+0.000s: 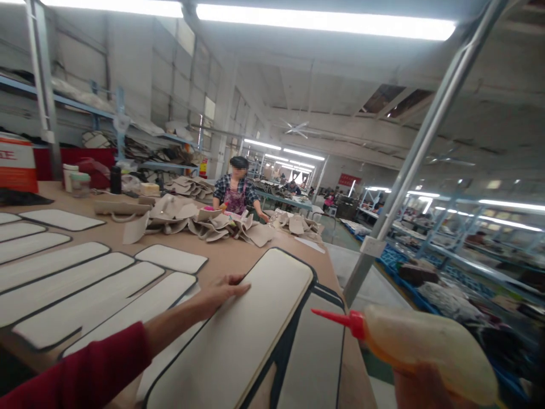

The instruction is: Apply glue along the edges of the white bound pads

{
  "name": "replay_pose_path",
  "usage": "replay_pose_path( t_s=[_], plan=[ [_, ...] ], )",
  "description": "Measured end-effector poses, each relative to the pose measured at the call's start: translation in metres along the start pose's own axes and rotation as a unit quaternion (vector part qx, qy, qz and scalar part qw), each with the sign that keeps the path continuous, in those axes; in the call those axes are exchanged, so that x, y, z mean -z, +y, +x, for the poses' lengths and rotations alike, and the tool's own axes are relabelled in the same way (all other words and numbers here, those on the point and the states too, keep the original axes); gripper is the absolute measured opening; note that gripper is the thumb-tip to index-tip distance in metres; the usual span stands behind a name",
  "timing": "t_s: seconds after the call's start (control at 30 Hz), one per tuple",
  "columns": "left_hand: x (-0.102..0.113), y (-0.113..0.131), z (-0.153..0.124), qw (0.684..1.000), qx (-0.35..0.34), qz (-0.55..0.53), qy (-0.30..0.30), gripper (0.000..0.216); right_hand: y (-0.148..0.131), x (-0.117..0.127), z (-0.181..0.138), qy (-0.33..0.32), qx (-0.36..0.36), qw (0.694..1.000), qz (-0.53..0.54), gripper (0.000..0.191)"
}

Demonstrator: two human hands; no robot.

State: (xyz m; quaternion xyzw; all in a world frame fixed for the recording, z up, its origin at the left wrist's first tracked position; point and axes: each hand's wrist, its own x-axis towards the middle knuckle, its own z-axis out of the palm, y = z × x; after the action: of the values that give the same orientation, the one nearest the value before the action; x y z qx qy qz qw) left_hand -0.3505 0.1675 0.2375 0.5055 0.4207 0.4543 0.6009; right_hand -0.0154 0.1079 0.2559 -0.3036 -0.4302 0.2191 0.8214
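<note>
My left hand (223,292), at the end of a dark red sleeve, grips the long edge of a white rounded panel (251,318) with a dark border. That panel looks tilted up from the table, over other pieces. My right hand (419,386) is closed around a translucent squeeze bottle (430,349) with a red nozzle and yellowish liquid inside. Its nozzle points left, above a second pale panel (317,346) at the table's right side. Most of my right hand's fingers are hidden or cut off by the frame's lower edge.
Several similar white panels (97,289) lie in rows on the brown table (221,258). Beyond them is a heap of beige pieces (179,213), with a co-worker (238,190) behind it. Jars (80,184) stand back left. A metal post (409,170) rises at the right edge.
</note>
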Motion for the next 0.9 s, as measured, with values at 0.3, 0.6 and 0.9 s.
replay_pose_path(
  t_s=[0.3,0.6,0.9],
  plan=[
    [-0.007,-0.008,0.015,0.999,0.012,-0.030,0.018,0.055,0.025,-0.014,-0.006,0.082,-0.080,0.993,0.008,0.074],
    [-0.004,-0.010,0.022,0.996,0.036,-0.049,0.063,0.053,0.034,0.005,-0.033,0.009,-0.137,0.990,-0.023,0.067],
    [-0.001,-0.010,0.027,0.991,0.082,-0.091,0.048,0.044,0.030,0.002,-0.044,-0.020,-0.118,0.992,-0.037,0.040]
  ],
)
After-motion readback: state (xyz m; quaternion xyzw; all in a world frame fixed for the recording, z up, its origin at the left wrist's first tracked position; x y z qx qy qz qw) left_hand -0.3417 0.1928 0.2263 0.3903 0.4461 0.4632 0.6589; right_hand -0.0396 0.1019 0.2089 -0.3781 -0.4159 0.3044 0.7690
